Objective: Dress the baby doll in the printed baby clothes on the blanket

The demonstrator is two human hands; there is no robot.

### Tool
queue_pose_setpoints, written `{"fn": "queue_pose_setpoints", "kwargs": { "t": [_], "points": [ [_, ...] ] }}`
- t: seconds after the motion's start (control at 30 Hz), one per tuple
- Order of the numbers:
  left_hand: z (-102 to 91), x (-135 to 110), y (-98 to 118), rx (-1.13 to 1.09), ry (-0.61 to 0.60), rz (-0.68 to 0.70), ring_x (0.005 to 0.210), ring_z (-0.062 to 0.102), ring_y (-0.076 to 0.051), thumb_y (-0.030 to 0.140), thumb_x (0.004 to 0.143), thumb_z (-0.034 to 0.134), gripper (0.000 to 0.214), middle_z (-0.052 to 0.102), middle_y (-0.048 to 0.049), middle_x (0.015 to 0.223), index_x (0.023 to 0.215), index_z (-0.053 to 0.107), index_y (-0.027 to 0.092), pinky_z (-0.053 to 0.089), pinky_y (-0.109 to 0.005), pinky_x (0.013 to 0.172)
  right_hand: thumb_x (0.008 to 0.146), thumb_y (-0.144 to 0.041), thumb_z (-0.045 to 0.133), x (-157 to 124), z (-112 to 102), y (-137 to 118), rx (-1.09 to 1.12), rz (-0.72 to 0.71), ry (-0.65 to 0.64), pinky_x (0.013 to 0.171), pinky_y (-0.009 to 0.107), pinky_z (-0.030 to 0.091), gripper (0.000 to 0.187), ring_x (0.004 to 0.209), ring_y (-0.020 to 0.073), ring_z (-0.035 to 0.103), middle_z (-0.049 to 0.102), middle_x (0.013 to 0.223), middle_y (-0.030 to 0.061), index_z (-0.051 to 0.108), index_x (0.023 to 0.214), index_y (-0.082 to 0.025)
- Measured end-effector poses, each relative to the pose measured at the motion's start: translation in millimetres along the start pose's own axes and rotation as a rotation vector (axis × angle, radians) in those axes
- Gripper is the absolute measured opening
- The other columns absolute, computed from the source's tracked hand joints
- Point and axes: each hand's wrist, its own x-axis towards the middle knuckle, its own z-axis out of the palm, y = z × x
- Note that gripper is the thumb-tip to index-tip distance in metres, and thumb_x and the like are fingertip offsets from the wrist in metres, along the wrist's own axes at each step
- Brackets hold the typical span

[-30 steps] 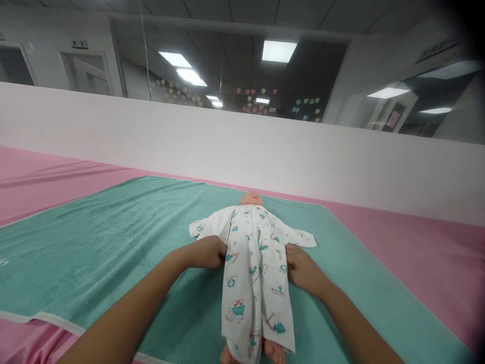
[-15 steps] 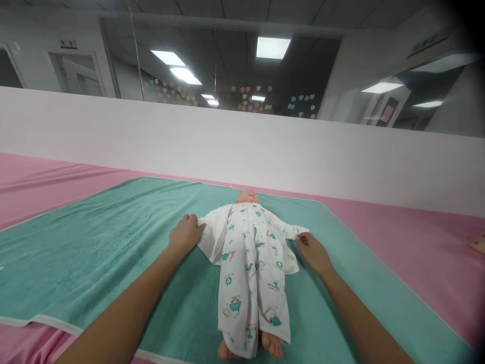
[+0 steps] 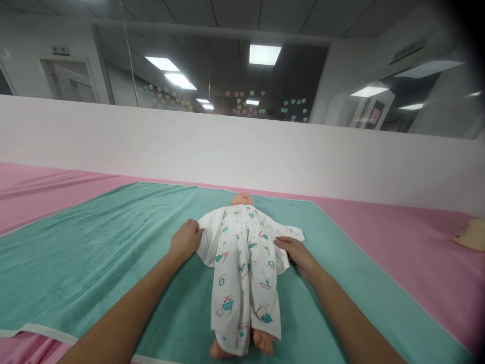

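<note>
A baby doll lies on its back, head away from me, its bare feet showing at the near end. White baby clothes with a teal and pink print cover its body and legs. The sleeve on the right is spread outward. My left hand is closed at the edge of the left sleeve, thumb and fingers pinching the cloth. On the right, my right hand rests against the side of the clothes below the sleeve, fingers stretched over the fabric and thumb apart.
A teal blanket with white edging lies under the doll, over a pink sheet. Behind stands a low white wall with glass above it. A pale yellowish object is at the far right.
My right hand has left the cuff of the right sleeve and moved inward to the side of the clothes. My left hand stays at the left sleeve. The view has shifted slightly.
</note>
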Motion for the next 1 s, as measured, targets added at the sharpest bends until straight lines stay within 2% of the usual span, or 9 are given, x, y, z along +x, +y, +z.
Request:
{"fn": "queue_pose_setpoints", "kwargs": {
  "t": [0.2,0.33,0.43,0.57,0.73,0.8,0.87,0.93,1.0],
  "points": [
    [-16.2,-6.0,22.0,-0.605,0.051,-0.212,0.056,0.04,-0.011,0.045,0.081,0.041,0.027,0.042,0.0041,0.062,0.071,0.041,0.019,0.031,-0.021,0.051,0.074,-0.034,0.06,0.9,-8.8,-3.6,0.558,-0.089,0.084,0.071,0.031,0.055,0.034,0.092,0.0227,0.063,0.064,0.107,0.0064,0.057,0.104,-0.018],
    [-26.1,-8.7,34.8,-0.974,0.008,-0.207,0.054,0.04,-0.009,0.046,0.071,0.057,0.03,0.044,0.0049,0.064,0.073,0.044,0.019,0.03,-0.019,0.048,0.069,-0.024,0.067,1.8,-8.3,-7.0,0.821,-0.056,0.025,0.069,0.028,0.055,0.028,0.083,0.0197,0.065,0.069,0.091,0.0017,0.061,0.096,-0.018],
    [-33.1,-5.8,53.9,-1.095,0.05,-0.161,0.059,0.046,-0.01,0.045,0.067,0.062,0.031,0.053,0.002,0.074,0.077,0.048,0.019,0.034,-0.019,0.051,0.069,-0.026,0.069,0.7,-5.0,-8.3,0.884,0.013,-0.03,0.067,0.027,0.054,0.024,0.077,0.0179,0.065,0.069,0.085,0.0002,0.063,0.091,-0.019],
    [-43.6,-9.1,100.1,-0.953,0.045,-0.027,0.059,0.049,-0.011,0.037,0.07,0.059,0.021,0.057,0.001,0.073,0.076,0.052,0.019,0.034,-0.019,0.049,0.071,-0.031,0.067,2.9,-0.7,-2.6,0.78,0.054,-0.086,0.067,0.029,0.053,0.022,0.073,0.0184,0.064,0.069,0.085,0.003,0.064,0.088,-0.017],
    [-41.3,-31.4,146.9,-0.617,-0.433,0.401,0.055,0.051,-0.012,0.028,0.075,0.049,0.014,0.058,0.0017,0.061,0.07,0.06,0.02,0.036,-0.021,0.049,0.068,-0.036,0.068,12.7,0.9,11.6,0.566,-0.082,0.01,0.069,0.029,0.049,0.029,0.079,0.0191,0.061,0.067,0.09,0.0052,0.065,0.089,-0.016],
    [-35.8,-33.4,152.3,-0.64,-0.547,0.444,0.055,0.054,-0.012,0.031,0.077,0.048,0.017,0.062,0.0009,0.068,0.077,0.062,0.021,0.039,-0.022,0.051,0.067,-0.038,0.068,16.4,1.1,15.7,0.489,-0.114,0.052,0.07,0.029,0.048,0.03,0.079,0.0186,0.06,0.066,0.089,0.0042,0.064,0.088,-0.017],
    [-30.3,-25.3,152.9,-0.709,-0.499,0.367,0.057,0.056,-0.012,0.033,0.08,0.045,0.021,0.065,-0.0003,0.078,0.086,0.061,0.021,0.043,-0.022,0.054,0.068,-0.042,0.067,19.7,2.0,18.6,0.387,-0.124,0.076,0.071,0.029,0.046,0.032,0.08,0.0187,0.059,0.065,0.088,0.0033,0.064,0.09,-0.018],
    [-24.8,-7.9,152.7,-0.694,-0.341,0.289,0.065,0.058,-0.013,0.032,0.08,0.044,0.022,0.066,-0.0015,0.085,0.09,0.06,0.02,0.046,-0.024,0.061,0.066,-0.044,0.067,23.2,3.7,20.8,0.257,-0.144,0.134,0.071,0.03,0.044,0.035,0.08,0.0186,0.058,0.064,0.086,0.0025,0.063,0.091,-0.02],
    [-18.2,14.7,155.1,-0.548,-0.187,0.303,0.08,0.059,-0.016,0.03,0.08,0.045,0.022,0.065,-0.0026,0.092,0.091,0.061,0.02,0.047,-0.027,0.073,0.062,-0.044,0.07,26.5,5.8,22.6,0.167,-0.152,0.211,0.071,0.029,0.042,0.038,0.079,0.0179,0.057,0.063,0.083,0.0015,0.062,0.091,-0.021]
  ]
}}
